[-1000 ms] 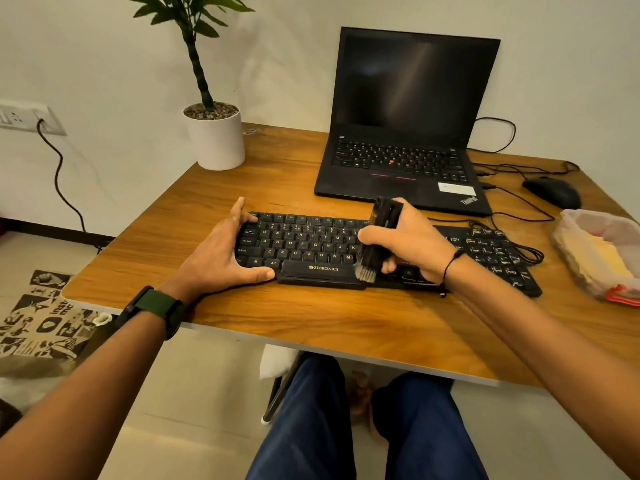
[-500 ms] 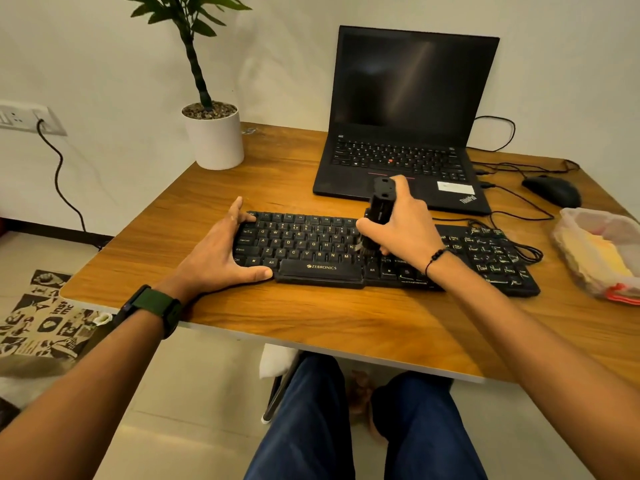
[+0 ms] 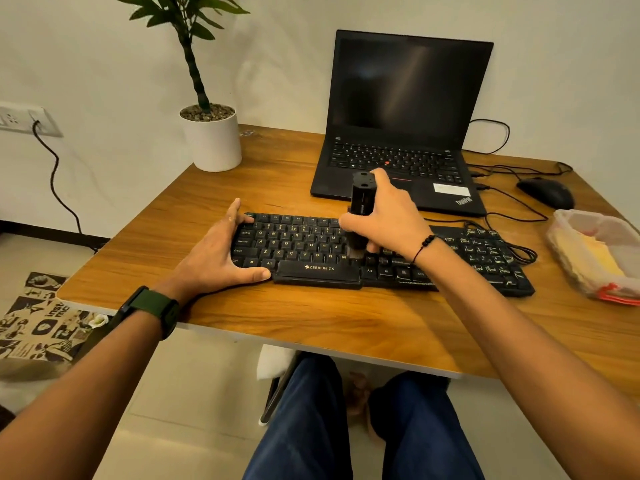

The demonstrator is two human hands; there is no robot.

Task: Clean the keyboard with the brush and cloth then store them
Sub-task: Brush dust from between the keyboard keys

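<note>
Since half a second ago, brush (image 3: 360,213) reads a touch more upright, bristle end down among the keys; a second ago it lay tilted out over the front edge of the keyboard (image 3: 346,251), near the spacebar. Stroke has travelled back into the letter rows.

Right hand (image 3: 388,220) wraps the brush's black handle, fingers curled round it, thumb side toward the person, cap end poking out above the fist. Held near vertical, likely so the bristles dig between the keys rather than skim the caps. Bristle tip sits below that hand, just past the M key, partly hidden by the fist.

Left hand (image 3: 221,258) is splayed and flat over the keyboard's left end, thumb along the front edge, fingers reaching to the far corner. Grips nothing; it looks like a brace, so the light board does not slide on the table (image 3: 311,323) under the brushing.

Cloth (image 3: 588,258), yellowish, lies in a clear plastic container (image 3: 568,244) well off beyond the right hand, near the table edge. Judged parked there until the brushing is done, and the container is probably where both tools get stored.

Laptop (image 3: 401,133) stands open beyond the right hand, screen dark. Mouse (image 3: 547,192) farther off the same side. Potted plant (image 3: 211,140) beyond the left hand.

Task judged early: brushing under way, wiping and storing not yet begun.
</note>
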